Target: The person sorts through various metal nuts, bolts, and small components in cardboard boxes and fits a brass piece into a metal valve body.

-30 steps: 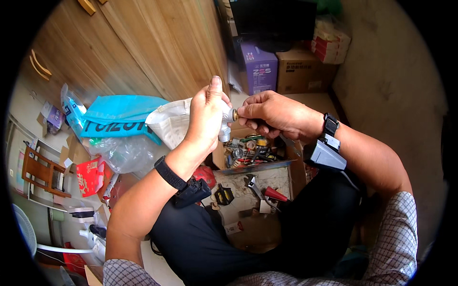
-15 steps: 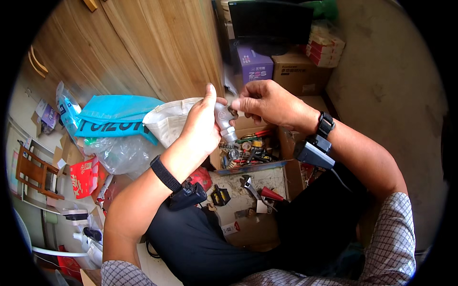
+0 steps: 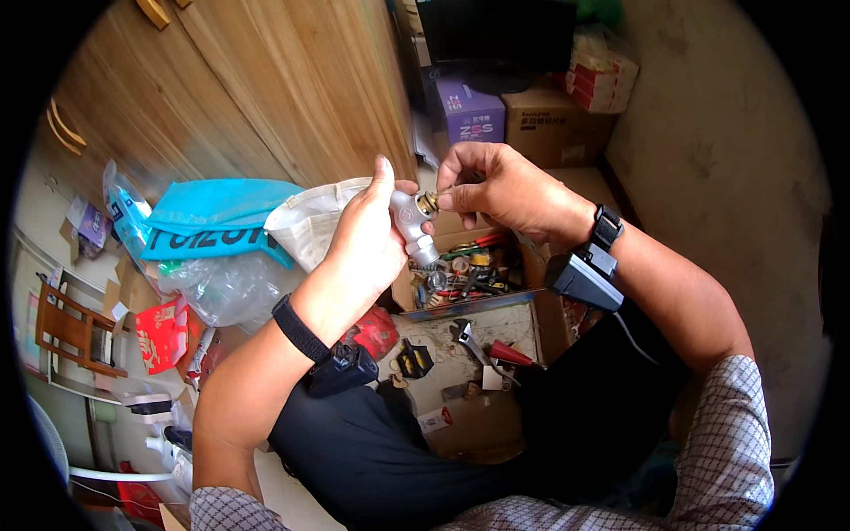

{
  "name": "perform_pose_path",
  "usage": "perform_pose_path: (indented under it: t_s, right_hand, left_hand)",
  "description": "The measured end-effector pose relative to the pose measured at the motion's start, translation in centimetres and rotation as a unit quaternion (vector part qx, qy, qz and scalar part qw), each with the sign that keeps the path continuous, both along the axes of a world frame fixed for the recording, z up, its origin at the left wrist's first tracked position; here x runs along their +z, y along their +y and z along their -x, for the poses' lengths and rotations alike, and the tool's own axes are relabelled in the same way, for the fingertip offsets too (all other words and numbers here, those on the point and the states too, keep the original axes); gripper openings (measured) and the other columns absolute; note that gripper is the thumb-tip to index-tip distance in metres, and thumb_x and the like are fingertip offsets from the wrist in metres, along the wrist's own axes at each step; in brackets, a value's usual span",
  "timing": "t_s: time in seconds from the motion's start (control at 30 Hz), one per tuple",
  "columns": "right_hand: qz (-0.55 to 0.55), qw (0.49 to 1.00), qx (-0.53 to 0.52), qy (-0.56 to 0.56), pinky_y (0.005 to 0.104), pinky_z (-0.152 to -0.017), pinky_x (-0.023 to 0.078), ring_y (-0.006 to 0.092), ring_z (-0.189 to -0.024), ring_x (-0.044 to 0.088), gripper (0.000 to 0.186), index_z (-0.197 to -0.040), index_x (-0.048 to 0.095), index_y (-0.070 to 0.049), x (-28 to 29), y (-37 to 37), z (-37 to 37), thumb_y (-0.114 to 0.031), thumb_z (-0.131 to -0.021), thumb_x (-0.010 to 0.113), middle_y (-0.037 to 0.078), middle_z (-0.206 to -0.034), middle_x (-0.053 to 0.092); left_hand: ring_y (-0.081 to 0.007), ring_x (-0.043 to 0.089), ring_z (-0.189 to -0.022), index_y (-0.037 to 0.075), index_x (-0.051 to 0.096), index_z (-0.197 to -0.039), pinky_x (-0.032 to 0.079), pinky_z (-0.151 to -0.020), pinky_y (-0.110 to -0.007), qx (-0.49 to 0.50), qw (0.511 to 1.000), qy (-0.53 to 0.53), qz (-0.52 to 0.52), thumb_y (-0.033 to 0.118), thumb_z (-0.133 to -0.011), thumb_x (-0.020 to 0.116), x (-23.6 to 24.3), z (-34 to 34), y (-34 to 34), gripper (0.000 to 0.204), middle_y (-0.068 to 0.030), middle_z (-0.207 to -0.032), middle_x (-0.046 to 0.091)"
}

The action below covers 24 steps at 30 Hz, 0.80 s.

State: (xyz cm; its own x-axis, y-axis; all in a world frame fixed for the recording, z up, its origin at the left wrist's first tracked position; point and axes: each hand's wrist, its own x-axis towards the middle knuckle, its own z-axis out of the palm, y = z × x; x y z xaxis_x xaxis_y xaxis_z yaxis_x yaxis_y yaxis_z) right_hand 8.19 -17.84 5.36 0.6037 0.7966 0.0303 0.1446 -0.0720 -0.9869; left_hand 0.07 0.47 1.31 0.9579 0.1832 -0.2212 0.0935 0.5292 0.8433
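Note:
My left hand [image 3: 365, 241] grips a silver metal valve fitting [image 3: 411, 223] held up in front of me, its threaded end pointing down. My right hand [image 3: 491, 186] pinches a small brass part [image 3: 428, 203] at the side of that fitting. Both wrists wear black bands with small devices. Below the hands sits an open cardboard box of tools [image 3: 465, 265] with several screwdrivers and metal parts inside.
Wooden cabinet doors [image 3: 292, 88] stand on the left. A blue bag [image 3: 212, 221], a white sack [image 3: 310, 221] and a clear plastic bag [image 3: 226, 283] lie beside them. A wrench [image 3: 469, 341] and red-handled pliers [image 3: 513, 354] lie on cardboard by my knees. Cartons [image 3: 549, 124] are stacked behind.
Both hands with the fitting have shifted slightly lower and right in view. The silver fitting now shows more fully between my fingers, with my right fingers still on the brass part.

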Motion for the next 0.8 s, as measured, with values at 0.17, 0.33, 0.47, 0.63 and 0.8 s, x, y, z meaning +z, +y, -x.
perform_pose_path:
  t_s: [0.17,0.33,0.47,0.63,0.8]
  right_hand:
    - [-0.006,1.000,0.002,-0.002,0.0212,-0.054,0.045,0.0083,-0.065,0.059,0.007,-0.092,0.062,-0.001,-0.4,-0.6,-0.6,-0.005,-0.090,0.067,0.002,-0.082,0.063]
    - [0.005,0.999,0.009,0.049,0.0182,-0.045,0.037,0.0053,-0.065,0.058,0.006,-0.095,0.062,-0.002,-0.7,-1.0,-1.3,-0.005,-0.091,0.065,0.002,-0.082,0.062]
    - [-0.011,0.995,0.026,0.095,0.0175,-0.045,0.036,0.0048,-0.066,0.057,0.007,-0.098,0.061,-0.003,-0.9,-1.3,-2.0,-0.007,-0.093,0.064,0.002,-0.084,0.062]
    - [-0.019,0.987,0.064,0.148,0.0182,-0.044,0.034,0.0046,-0.068,0.057,0.009,-0.101,0.061,-0.003,-1.6,-1.3,-2.9,-0.010,-0.096,0.062,0.001,-0.085,0.062]
    - [-0.044,0.962,0.101,0.248,0.0179,-0.042,0.030,0.0046,-0.063,0.055,0.011,-0.105,0.062,-0.002,-2.2,-1.4,-3.4,-0.006,-0.098,0.055,0.003,-0.082,0.063]
  left_hand:
    - [-0.0235,0.057,-0.071,0.004,0.057,-0.097,0.049,-0.063,-0.034,0.005,0.999,-0.004,0.032,0.048,-0.101,0.047,-0.3,-0.3,-0.4,0.045,-0.0113,-0.083,0.060]
    - [-0.0235,0.057,-0.072,0.004,0.057,-0.096,0.048,-0.062,-0.033,-0.011,1.000,-0.002,0.027,0.047,-0.101,0.048,-0.2,-0.2,-0.5,0.044,-0.0108,-0.082,0.059]
    - [-0.0230,0.057,-0.073,0.004,0.056,-0.095,0.048,-0.060,-0.032,-0.020,0.999,0.001,0.044,0.047,-0.101,0.049,-0.4,-0.5,-0.6,0.044,-0.0103,-0.082,0.059]
    - [-0.0223,0.056,-0.074,0.004,0.057,-0.095,0.046,-0.060,-0.031,-0.067,0.994,-0.023,0.081,0.047,-0.101,0.048,-0.4,-0.5,-0.2,0.044,-0.0093,-0.081,0.059]
    - [-0.0212,0.055,-0.073,0.005,0.057,-0.093,0.045,-0.058,-0.030,-0.060,0.994,-0.015,0.086,0.047,-0.102,0.047,0.2,-0.3,-1.1,0.045,-0.0089,-0.081,0.058]
